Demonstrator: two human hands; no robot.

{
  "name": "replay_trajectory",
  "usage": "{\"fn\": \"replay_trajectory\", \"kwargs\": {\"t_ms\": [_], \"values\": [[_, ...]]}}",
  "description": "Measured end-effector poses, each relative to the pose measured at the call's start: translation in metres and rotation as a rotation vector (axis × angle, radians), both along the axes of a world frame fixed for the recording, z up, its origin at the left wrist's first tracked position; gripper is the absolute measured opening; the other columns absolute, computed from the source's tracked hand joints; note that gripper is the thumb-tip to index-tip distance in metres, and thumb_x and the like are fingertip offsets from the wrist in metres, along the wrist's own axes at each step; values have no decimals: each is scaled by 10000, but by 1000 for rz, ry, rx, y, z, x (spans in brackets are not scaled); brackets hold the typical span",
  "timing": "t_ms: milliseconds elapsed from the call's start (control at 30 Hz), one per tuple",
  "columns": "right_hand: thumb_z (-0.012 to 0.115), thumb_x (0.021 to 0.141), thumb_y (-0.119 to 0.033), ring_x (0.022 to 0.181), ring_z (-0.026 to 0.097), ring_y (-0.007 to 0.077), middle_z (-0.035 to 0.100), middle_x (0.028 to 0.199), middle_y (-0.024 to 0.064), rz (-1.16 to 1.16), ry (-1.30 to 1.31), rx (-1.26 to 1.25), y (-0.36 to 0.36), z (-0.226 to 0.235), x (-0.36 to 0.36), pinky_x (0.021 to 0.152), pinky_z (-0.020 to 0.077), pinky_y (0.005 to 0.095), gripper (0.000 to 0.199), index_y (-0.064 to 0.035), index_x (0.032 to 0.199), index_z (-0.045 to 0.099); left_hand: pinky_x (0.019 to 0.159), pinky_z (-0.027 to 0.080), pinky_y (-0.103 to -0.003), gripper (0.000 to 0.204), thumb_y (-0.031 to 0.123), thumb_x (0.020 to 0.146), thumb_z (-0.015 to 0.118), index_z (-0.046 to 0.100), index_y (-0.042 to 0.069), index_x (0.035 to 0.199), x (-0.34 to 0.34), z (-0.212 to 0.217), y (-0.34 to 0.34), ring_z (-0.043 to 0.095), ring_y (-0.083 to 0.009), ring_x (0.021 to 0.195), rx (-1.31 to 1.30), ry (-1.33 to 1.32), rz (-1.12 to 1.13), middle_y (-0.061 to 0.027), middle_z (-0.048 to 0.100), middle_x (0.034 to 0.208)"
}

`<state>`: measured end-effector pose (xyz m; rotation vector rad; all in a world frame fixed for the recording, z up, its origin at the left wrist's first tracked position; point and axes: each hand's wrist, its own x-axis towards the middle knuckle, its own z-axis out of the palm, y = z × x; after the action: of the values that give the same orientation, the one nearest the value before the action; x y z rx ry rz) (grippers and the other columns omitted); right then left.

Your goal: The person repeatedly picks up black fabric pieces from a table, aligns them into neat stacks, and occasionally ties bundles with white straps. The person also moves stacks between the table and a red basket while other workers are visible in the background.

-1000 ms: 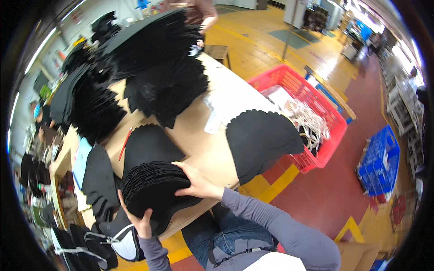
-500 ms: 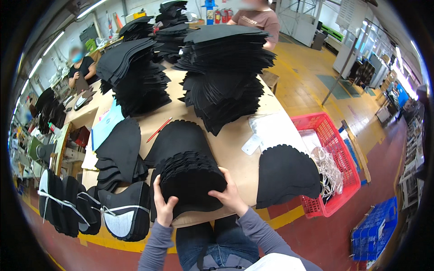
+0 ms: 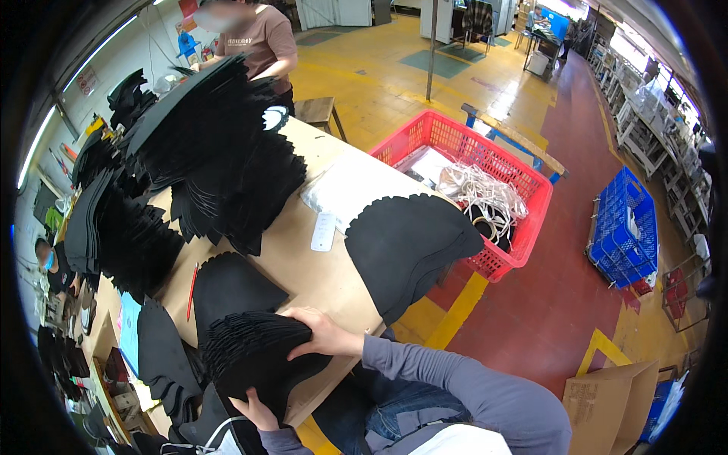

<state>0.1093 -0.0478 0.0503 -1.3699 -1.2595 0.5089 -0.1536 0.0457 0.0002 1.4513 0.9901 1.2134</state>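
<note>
Both of my hands hold a thick stack of black cut pieces (image 3: pixel 262 356) with scalloped edges, at the table's near edge. My right hand (image 3: pixel 322 334) grips its right side, thumb on the near face and fingers over the edge. My left hand (image 3: pixel 256 409) presses against the lower left side; some of its fingers are hidden. Just beyond the stack lies a black scalloped piece (image 3: pixel 231 284), partly covered. More dark pieces (image 3: pixel 163 356) lie fanned to the left. To the right, a flat pile of black pieces (image 3: pixel 409 250) overhangs the table edge.
Tall black stacks (image 3: pixel 220 159) stand on the table (image 3: pixel 334 284), near a red pencil (image 3: pixel 192 292) and white tag (image 3: pixel 323 231). A red basket (image 3: pixel 523 243) holds white cords. A blue crate (image 3: pixel 626 227) and cardboard box (image 3: pixel 607 402) sit right. Co-worker (image 3: pixel 258 38) stands behind.
The view has swung to the right, so the table and stacks sit further left and the cardboard box shows. My hands keep hold of the stack, whose scalloped edges now slant.
</note>
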Motion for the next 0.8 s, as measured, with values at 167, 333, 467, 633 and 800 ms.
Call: {"fn": "replay_trajectory", "kwargs": {"t_ms": [167, 333, 467, 633, 800], "values": [[888, 604, -244, 1195, 548, 344, 599, 1231, 154, 240, 35, 69, -1, -6, 18, 1006, 430, 414, 788, -79, 1278, 514, 987, 427, -360, 616, 133, 737, 749, 496, -8, 1281, -39, -7, 20, 552, -224, 1113, -8, 151, -114, -94, 569, 1236], [880, 634, -213, 1043, 639, 349, 670, 1111, 155, 258, 47, -79, 0, 0, 28, 911, 498, 390, 713, -77, 1255, 557, 807, 527, -341, 647, -69, 428, 847, 627, -25, 1035, -41, -11, 36, 660, -233, 884, 276, 644, -367, -82, 690, 949], [883, 636, -237, 981, 675, 314, 690, 1064, 156, 186, -104, 168, -9, 1, 23, 868, 525, 361, 669, -84, 1224, 603, 790, 543, -312, 427, -59, 616, 782, 650, -27, 1020, -25, 25, 25, 669, -201, 873, -61, 238, -403, -85, 698, 939], [783, 732, -96, 996, 687, 263, 700, 1065, 156, 235, 165, 17, -10, -12, 23, 901, 518, 339, 491, -53, 1199, 638, 909, 496, -290, 395, -8, 782, 704, 644, -42, 1171, 11, 67, 15, 653, -164, 1002, -187, 147, -654, -132, 698, 1091], [745, 761, -51, 974, 685, 212, 705, 1066, 164, 219, 149, -34, -21, -21, 23, 869, 521, 327, 458, 1, 1199, 623, 813, 511, -275, 308, 9, 752, 740, 663, -63, 1041, 10, 83, 8, 673, -144, 884, 82, 462, -619, -126, 730, 963]]}}
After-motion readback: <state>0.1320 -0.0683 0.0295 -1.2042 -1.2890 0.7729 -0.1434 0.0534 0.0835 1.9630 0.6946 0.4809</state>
